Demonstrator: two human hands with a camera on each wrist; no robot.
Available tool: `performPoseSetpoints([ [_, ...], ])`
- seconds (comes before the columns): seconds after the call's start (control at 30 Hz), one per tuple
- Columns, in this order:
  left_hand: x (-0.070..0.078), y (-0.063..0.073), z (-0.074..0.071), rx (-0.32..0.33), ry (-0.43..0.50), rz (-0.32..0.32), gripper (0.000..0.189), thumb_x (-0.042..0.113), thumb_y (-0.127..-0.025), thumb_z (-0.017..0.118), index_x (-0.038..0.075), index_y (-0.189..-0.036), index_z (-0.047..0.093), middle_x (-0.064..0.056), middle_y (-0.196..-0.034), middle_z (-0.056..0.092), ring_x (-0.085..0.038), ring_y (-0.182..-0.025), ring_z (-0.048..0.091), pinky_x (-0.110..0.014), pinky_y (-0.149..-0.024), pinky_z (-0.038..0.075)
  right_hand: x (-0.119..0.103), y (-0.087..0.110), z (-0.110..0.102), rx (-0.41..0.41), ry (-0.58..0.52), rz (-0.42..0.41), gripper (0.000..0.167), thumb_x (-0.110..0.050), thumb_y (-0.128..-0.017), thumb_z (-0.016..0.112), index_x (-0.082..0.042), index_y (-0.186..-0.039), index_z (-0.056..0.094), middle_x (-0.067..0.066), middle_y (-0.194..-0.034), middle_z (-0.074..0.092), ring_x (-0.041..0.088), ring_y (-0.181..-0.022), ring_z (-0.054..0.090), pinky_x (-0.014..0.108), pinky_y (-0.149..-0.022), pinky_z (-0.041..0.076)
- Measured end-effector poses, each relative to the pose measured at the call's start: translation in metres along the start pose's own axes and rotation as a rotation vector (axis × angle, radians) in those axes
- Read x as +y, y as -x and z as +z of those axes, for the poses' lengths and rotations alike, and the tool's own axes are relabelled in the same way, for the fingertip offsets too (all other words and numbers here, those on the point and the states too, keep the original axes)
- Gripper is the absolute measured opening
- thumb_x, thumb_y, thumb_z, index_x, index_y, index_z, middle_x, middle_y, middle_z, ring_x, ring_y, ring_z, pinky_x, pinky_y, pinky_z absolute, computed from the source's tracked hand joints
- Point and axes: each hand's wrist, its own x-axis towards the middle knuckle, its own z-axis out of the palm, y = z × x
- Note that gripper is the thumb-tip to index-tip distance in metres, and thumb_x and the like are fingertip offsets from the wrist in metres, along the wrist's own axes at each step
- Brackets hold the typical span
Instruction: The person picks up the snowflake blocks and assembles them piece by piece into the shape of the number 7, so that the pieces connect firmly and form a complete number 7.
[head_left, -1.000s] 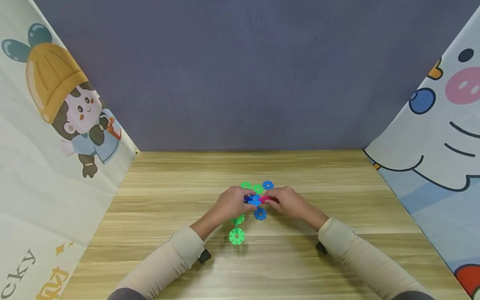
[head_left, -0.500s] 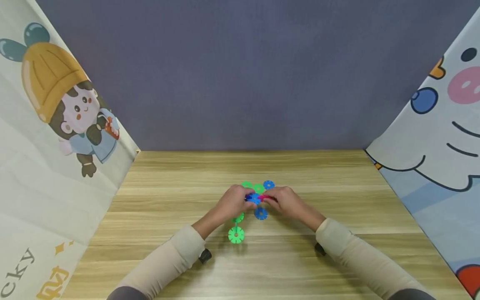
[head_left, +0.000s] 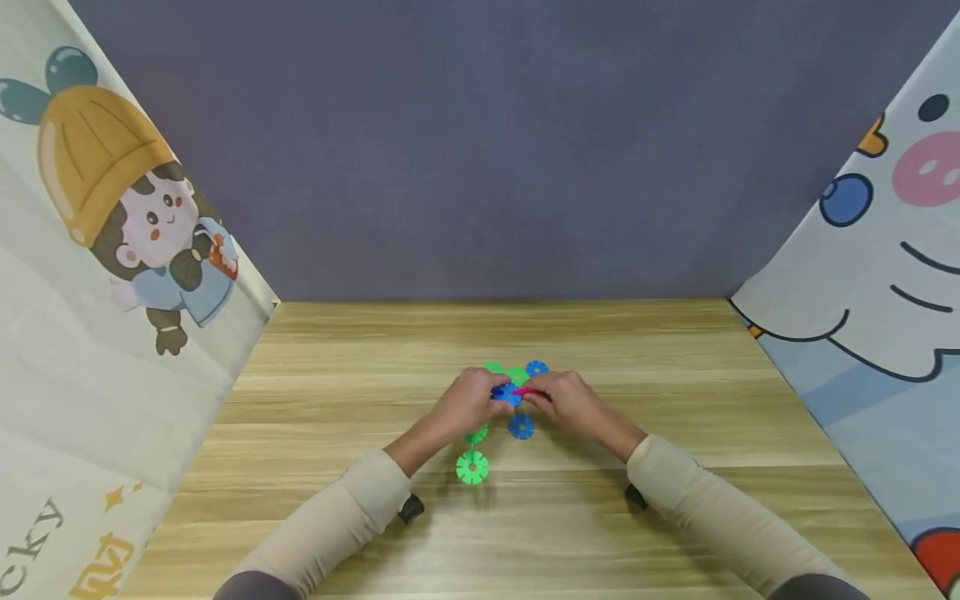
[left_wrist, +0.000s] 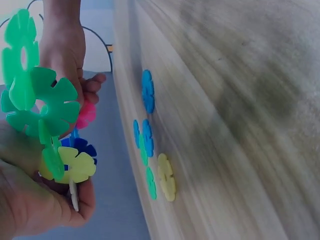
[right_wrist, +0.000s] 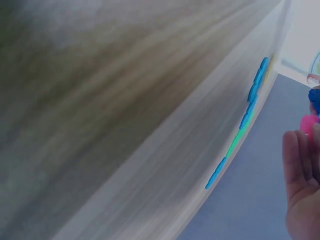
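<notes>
Right hand pinching pink disc, "cky" lettering

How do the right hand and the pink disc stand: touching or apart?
Touching. The head view shows the right hand pinching the pink disc between thumb and fingers.

One pink disc; loose: three blue discs, two green discs, one yellow.
</notes>
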Motion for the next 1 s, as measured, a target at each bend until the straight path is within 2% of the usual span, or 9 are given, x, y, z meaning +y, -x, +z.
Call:
performPoseSetpoints([
  [0.13, -0.001, 0.002, -0.003, -0.044, -0.004, -0.021, 0.040, 0.025, -0.089, 0.080, 0.004, -0.123, 0.072, -0.008, -0.112, 0.076, -0.021, -0.102, 0.069, -0.031, -0.085, 0.059, -0.002, 0.000, -0.002, -0.068, -0.039, 0.042, 0.005, -0.014, -0.092, 0.075, -0.010, -0.094, 0.077, 0.001, -0.084, 0.076, 0.003, -0.068, 0.063, 0.017, -0.061, 0.054],
  [0.3, -0.004, 0.004, -0.004, -0.060, -0.002, -0.031, 0.044, 0.026, -0.088, 0.082, 0.005, -0.124, 0.072, -0.008, -0.114, 0.076, -0.021, -0.102, 0.070, -0.031, -0.086, 0.060, -0.003, 0.000, -0.002, -0.156, -0.047, 0.112, 0.008, -0.018, -0.094, 0.075, -0.010, -0.094, 0.074, -0.005, -0.075, 0.069, -0.003, -0.061, 0.050, 0.015, -0.056, 0.046],
  [0.53, -0.009, 0.006, -0.003, -0.063, 0.006, -0.051, 0.048, 0.027, -0.086, 0.083, 0.005, -0.127, 0.070, -0.009, -0.115, 0.076, -0.020, -0.098, 0.072, -0.031, -0.086, 0.060, 0.003, 0.005, -0.003, -0.263, -0.035, 0.182, 0.012, -0.020, -0.092, 0.076, -0.010, -0.098, 0.073, -0.006, -0.078, 0.070, -0.003, -0.065, 0.055, 0.016, -0.061, 0.050],
  [0.73, -0.010, 0.007, -0.003, -0.064, 0.014, -0.058, 0.048, 0.026, -0.087, 0.082, 0.004, -0.127, 0.069, -0.010, -0.114, 0.075, -0.022, -0.098, 0.072, -0.034, -0.087, 0.061, 0.007, 0.007, 0.002, -0.327, -0.056, 0.172, 0.012, -0.020, -0.090, 0.077, -0.013, -0.087, 0.068, -0.011, -0.069, 0.059, -0.002, -0.061, 0.047, 0.016, -0.056, 0.044],
  [0.87, -0.011, 0.008, -0.003, -0.059, 0.001, -0.059, 0.048, 0.029, -0.087, 0.082, 0.005, -0.128, 0.069, -0.009, -0.115, 0.075, -0.023, -0.102, 0.071, -0.036, -0.089, 0.060, 0.006, 0.007, 0.007, -0.361, -0.041, 0.154, 0.021, -0.024, -0.091, 0.077, -0.016, -0.080, 0.060, -0.011, -0.065, 0.048, 0.000, -0.057, 0.038, 0.017, -0.052, 0.034],
  [1.0, -0.012, 0.010, -0.005, -0.062, 0.002, -0.078, 0.050, 0.030, -0.088, 0.081, 0.006, -0.130, 0.068, -0.009, -0.118, 0.075, -0.024, -0.105, 0.071, -0.037, -0.090, 0.060, 0.002, 0.004, 0.010, -0.387, -0.010, 0.155, 0.028, -0.029, -0.089, 0.080, -0.014, -0.079, 0.058, -0.009, -0.067, 0.047, 0.003, -0.059, 0.037, 0.019, -0.053, 0.033],
])
